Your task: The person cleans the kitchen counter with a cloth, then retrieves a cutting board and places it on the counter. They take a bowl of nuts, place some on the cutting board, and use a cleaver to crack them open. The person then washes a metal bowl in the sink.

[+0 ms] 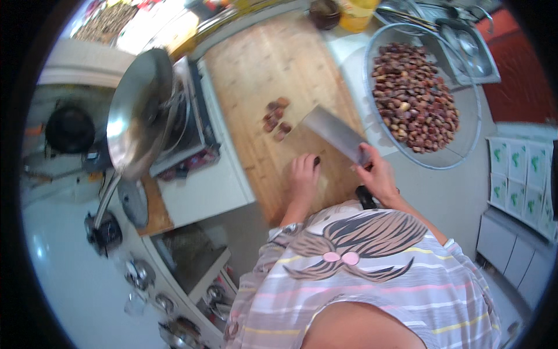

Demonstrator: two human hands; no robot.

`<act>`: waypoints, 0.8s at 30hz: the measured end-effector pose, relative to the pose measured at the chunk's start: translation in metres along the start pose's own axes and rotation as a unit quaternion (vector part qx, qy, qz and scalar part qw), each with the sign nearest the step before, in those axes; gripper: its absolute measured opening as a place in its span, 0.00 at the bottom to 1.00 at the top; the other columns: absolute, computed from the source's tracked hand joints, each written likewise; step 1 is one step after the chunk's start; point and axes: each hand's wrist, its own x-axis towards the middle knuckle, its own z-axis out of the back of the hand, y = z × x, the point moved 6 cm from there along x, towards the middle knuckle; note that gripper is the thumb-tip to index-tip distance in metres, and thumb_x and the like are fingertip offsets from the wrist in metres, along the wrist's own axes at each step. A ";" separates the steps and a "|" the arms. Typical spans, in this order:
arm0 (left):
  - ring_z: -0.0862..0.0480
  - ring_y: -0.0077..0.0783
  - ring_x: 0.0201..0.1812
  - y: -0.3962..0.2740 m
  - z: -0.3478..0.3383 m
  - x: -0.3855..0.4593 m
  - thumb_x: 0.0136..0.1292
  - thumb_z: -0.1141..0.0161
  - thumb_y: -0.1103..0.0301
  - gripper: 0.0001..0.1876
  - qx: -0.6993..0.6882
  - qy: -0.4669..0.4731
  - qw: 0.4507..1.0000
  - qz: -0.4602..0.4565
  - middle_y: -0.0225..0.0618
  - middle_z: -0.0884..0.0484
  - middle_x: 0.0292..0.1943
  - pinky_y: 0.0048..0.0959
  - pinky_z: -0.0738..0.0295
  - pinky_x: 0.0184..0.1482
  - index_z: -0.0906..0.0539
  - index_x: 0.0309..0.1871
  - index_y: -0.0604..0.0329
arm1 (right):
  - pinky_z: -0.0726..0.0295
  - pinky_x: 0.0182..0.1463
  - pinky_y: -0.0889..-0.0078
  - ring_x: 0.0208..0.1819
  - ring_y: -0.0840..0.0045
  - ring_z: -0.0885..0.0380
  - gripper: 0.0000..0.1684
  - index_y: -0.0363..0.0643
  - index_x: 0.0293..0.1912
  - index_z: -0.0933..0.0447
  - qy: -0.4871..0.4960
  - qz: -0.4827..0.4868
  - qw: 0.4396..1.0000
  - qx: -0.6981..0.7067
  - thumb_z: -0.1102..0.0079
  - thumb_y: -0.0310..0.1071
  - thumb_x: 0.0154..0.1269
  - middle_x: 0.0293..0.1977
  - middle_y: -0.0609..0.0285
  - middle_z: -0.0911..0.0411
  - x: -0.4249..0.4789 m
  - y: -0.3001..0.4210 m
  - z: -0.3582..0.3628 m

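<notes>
A wide metal cleaver (335, 133) is in my right hand (378, 176), gripped where the blade meets the handle. Its blade angles up and left over a long wooden cutting board (270, 56). Lower on the board, my left hand (304, 172) has its fingers curled down. A small dark piece (317, 161) sits at its fingertips; it is too small to tell what it is. Beyond that hand, several reddish-brown chestnut-like nuts (272, 118) lie in a loose cluster, left of the blade's tip.
To the right, a large round mesh-like basket (478, 118) holds a heap of similar nuts. A steel sink (490, 72) and yellow container (357, 15) are behind. On the left stand a large shiny wok-like pan (139, 113) and a stove (187, 104). A black-handled object (365, 197) lies by my right wrist.
</notes>
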 end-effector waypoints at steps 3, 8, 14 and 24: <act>0.24 0.45 0.50 0.008 0.006 -0.002 0.57 0.36 0.73 0.14 -0.022 -0.005 1.000 0.005 0.39 0.23 0.48 0.40 0.27 0.52 0.21 0.47 0.57 | 0.24 0.33 0.72 0.26 0.78 0.23 0.33 0.45 0.63 0.32 -0.022 -0.033 0.998 0.051 0.34 0.30 0.58 0.25 0.59 0.22 -0.002 -0.008 -0.003; 0.24 0.44 0.51 0.021 0.023 -0.006 0.59 0.40 0.75 0.13 0.010 -0.038 0.999 0.024 0.38 0.23 0.48 0.38 0.26 0.53 0.21 0.47 0.56 | 0.27 0.33 0.76 0.28 0.82 0.28 0.33 0.46 0.65 0.33 -0.032 -0.018 0.998 0.052 0.35 0.30 0.60 0.26 0.64 0.26 0.001 -0.015 -0.013; 0.25 0.44 0.51 0.028 0.025 -0.013 0.57 0.42 0.73 0.10 0.032 -0.055 0.998 0.014 0.40 0.24 0.45 0.37 0.26 0.54 0.21 0.43 0.58 | 0.26 0.35 0.73 0.29 0.81 0.29 0.37 0.46 0.67 0.37 0.015 -0.011 0.999 0.051 0.35 0.28 0.60 0.28 0.66 0.31 0.004 -0.049 -0.034; 0.24 0.43 0.50 0.030 0.033 -0.016 0.54 0.35 0.70 0.13 0.002 -0.096 0.995 0.029 0.37 0.24 0.43 0.38 0.26 0.52 0.19 0.43 0.58 | 0.25 0.47 0.66 0.42 0.63 0.26 0.45 0.44 0.73 0.46 0.062 0.116 0.989 -0.071 0.41 0.20 0.57 0.44 0.49 0.30 0.028 -0.023 -0.055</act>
